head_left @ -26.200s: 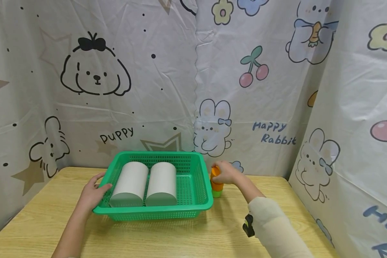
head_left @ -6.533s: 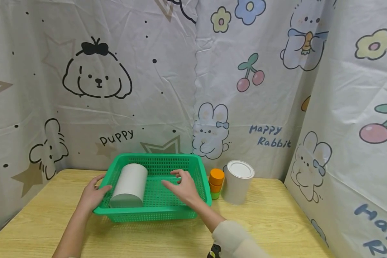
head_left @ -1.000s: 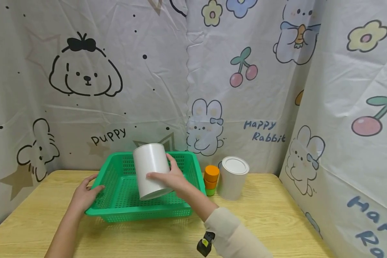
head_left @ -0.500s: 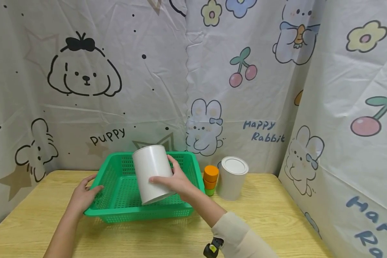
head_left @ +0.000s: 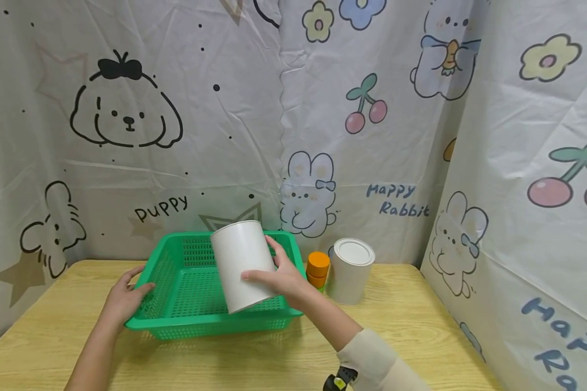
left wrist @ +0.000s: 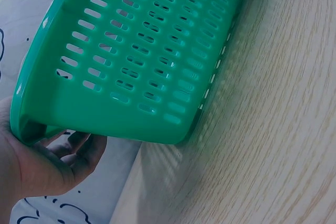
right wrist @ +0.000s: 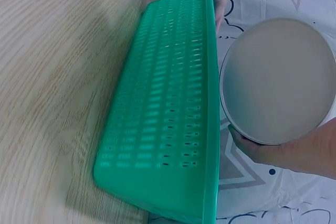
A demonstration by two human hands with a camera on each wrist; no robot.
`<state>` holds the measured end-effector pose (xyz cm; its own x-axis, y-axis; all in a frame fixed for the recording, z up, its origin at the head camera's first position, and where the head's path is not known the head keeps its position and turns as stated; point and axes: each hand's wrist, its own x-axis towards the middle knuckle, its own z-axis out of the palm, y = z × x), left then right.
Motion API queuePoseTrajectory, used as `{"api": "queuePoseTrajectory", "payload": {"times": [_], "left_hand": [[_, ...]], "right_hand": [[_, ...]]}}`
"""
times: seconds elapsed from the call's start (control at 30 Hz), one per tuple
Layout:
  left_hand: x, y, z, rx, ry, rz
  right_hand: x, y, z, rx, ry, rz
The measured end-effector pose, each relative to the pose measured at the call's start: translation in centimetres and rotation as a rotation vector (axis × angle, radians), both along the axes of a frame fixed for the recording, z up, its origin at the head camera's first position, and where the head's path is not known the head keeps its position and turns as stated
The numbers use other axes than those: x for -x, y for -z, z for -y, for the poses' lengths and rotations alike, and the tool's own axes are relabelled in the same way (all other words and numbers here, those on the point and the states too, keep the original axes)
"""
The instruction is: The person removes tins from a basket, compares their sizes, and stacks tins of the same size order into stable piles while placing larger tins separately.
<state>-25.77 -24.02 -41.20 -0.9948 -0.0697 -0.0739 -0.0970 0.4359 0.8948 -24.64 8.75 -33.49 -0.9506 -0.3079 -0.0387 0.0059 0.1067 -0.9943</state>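
My right hand (head_left: 286, 276) grips a plain white can (head_left: 238, 266), thumb across its near side. The can tilts over the right half of a green plastic basket (head_left: 215, 322). In the right wrist view its flat round end (right wrist: 278, 80) faces the camera, beside the basket's rim (right wrist: 212, 103). At the basket's left end my left hand (head_left: 122, 300) holds the rim. Seen from the left wrist, the fingers (left wrist: 84, 156) curl under the rim at the corner. No other thing shows on the visible part of the basket's floor.
Right of the basket stands a stack of small round orange pieces (head_left: 318, 264), with a bit of green at its foot. Beside it a second white can (head_left: 350, 277) stands upright, lid up. A printed cloth (head_left: 225, 136) hangs behind the wooden table (head_left: 396, 320).
Long ago both cans lay in the basket; later one stood on the table. Over the last second the right hand has moved the other can slightly right and down. The left hand stays on the rim.
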Motion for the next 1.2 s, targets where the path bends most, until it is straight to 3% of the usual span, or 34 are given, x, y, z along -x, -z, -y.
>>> {"api": "queuePoseTrajectory", "payload": {"times": [0.43, 0.77, 1.2], "left_hand": [[0.0, 0.1, 0.0, -0.001, -0.003, 0.000], [0.0, 0.2, 0.1, 0.001, -0.001, -0.003], [0.2, 0.3, 0.2, 0.004, 0.002, 0.002]], "right_hand": [[-0.8, 0.2, -2.9, 0.009, -0.073, -0.030], [-1.1, 0.3, -5.7, 0.075, -0.108, -0.019], [-0.8, 0.7, -9.1, 0.123, -0.153, -0.098]]}}
